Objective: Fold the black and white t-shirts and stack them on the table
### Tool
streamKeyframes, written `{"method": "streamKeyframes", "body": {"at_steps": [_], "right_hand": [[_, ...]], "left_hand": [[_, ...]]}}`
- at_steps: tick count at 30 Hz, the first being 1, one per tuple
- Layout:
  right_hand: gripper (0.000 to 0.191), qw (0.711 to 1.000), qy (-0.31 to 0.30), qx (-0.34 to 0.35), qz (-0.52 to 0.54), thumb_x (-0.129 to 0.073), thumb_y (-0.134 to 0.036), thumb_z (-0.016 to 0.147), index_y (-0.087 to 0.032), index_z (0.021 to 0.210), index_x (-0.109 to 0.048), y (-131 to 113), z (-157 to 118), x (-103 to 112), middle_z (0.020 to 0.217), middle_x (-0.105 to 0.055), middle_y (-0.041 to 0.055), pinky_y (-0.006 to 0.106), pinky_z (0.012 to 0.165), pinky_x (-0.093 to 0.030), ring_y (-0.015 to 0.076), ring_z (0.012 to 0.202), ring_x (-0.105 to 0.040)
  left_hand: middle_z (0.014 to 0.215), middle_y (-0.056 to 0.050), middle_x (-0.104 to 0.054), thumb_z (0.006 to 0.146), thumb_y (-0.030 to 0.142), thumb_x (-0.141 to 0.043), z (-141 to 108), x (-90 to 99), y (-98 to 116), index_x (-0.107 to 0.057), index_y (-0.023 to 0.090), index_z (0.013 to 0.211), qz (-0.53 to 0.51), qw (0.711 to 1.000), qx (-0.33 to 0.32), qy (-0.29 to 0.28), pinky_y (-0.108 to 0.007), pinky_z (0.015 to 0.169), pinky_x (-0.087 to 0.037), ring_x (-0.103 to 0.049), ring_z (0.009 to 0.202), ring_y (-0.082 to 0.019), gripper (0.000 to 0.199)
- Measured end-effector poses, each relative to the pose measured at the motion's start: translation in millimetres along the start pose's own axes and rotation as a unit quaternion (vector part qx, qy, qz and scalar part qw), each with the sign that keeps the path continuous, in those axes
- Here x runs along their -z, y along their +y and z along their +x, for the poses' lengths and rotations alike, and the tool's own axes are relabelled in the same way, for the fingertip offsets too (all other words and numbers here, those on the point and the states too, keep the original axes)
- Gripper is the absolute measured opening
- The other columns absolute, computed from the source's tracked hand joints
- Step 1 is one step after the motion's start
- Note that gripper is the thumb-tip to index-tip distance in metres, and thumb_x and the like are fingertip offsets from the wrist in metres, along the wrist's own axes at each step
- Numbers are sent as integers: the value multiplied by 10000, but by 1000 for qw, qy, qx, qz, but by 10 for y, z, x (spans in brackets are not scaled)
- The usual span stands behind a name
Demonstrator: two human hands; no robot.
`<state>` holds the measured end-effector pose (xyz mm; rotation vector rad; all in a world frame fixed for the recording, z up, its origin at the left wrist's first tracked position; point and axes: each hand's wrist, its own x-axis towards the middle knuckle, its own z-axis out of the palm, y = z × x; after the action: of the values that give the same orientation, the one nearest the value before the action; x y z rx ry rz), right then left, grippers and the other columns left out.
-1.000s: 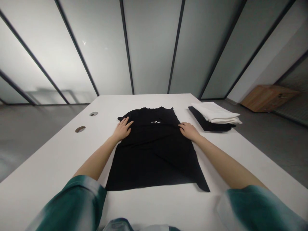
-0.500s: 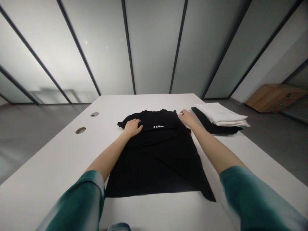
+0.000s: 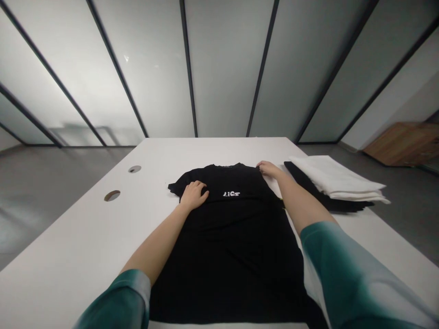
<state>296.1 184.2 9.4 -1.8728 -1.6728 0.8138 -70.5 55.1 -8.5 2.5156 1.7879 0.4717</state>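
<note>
While left hand (image 3: 194,195) palm-down on black T-shirt (image 3: 233,256) (right hand (image 3: 269,169) at shoulder (image 3: 255,171))

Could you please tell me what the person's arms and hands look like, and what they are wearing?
The left sleeve and right sleeve are loose, teal green fading to pale grey at the cuffs. The forearms below them are bare, and the left hand and right hand wear no gloves; no rings or watch show.

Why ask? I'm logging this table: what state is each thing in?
Black T-shirt: spread flat, front up, unfolded.
Left hand: open, resting on the shirt's chest.
Right hand: at the shirt's shoulder edge, grip unclear.
White cloths: folded, stacked.
Black cloth: flat beneath the white cloths.
</note>
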Motion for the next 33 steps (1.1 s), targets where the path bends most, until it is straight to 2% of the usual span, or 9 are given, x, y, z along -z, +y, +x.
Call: {"method": "streamKeyframes", "body": {"at_steps": [4,8,11,15,19,23,27,30,33], "right_hand": [[351,997,-65,-5,34,-504,-26,638,-181,912,-658,23,-2,46,706,-626,0,209,616,-463,131,661,-587],[165,992,-50,14,-116,-536,-57,662,-165,711,-650,-15,119,97,648,-622,36,244,634,-445,171,687,-594],[126,983,-50,11,-175,-580,-84,663,-167,602,-653,-58,244,153,688,-672,93,282,745,-451,241,839,-636],[161,959,25,50,-277,-586,-175,749,-168,801,-737,-83,299,174,920,-740,100,281,819,-456,241,945,-642],[304,961,97,56,-254,-511,-182,827,-153,1038,-728,-44,239,127,1053,-733,102,276,850,-462,224,986,-641],[261,978,22,-16,-209,-493,-195,847,-112,892,-736,20,152,103,874,-732,127,267,750,-479,224,846,-662],[200,984,-22,-62,-163,-554,-232,831,-116,835,-717,56,97,125,675,-677,81,278,640,-474,199,660,-635],[190,978,40,-77,-188,-553,-216,833,-121,878,-712,58,109,113,757,-697,118,307,689,-489,237,751,-664],[270,962,138,-43,-231,-528,-223,861,-138,1060,-690,65,123,21,1019,-709,178,360,843,-493,289,986,-659]], "left_hand": [[1168,-91,-637,935,383,-528,9,-18,-15,-663,212,1118,-10,1000,2,-5,-433,954,-461,-579,1102,-279,285],[1161,-92,-630,927,381,-530,11,-20,-22,-662,215,1118,-19,1000,1,-8,-446,965,-456,-570,1112,-285,286],[1168,-92,-626,925,388,-522,10,-18,-24,-661,219,1118,-22,1000,3,-13,-448,960,-458,-564,1117,-287,292],[1179,-88,-624,927,399,-514,7,-12,-21,-659,233,1117,-22,1000,9,-18,-446,958,-457,-560,1119,-286,291],[1174,-92,-622,924,393,-520,8,-9,-18,-659,231,1121,-25,999,8,-20,-441,962,-455,-558,1121,-286,290],[1168,-97,-623,923,388,-521,13,-8,-12,-662,217,1120,-27,999,7,-20,-451,966,-455,-561,1119,-292,296],[1175,-95,-624,922,391,-522,16,-4,-8,-660,217,1122,-22,999,12,-20,-453,965,-456,-560,1118,-292,299],[1180,-93,-627,923,393,-519,14,-6,-12,-659,221,1117,-22,999,11,-21,-448,963,-458,-563,1119,-289,295],[1186,-89,-635,923,393,-512,10,-11,-19,-656,227,1121,-23,1000,7,-20,-441,969,-458,-567,1125,-286,295]]}}
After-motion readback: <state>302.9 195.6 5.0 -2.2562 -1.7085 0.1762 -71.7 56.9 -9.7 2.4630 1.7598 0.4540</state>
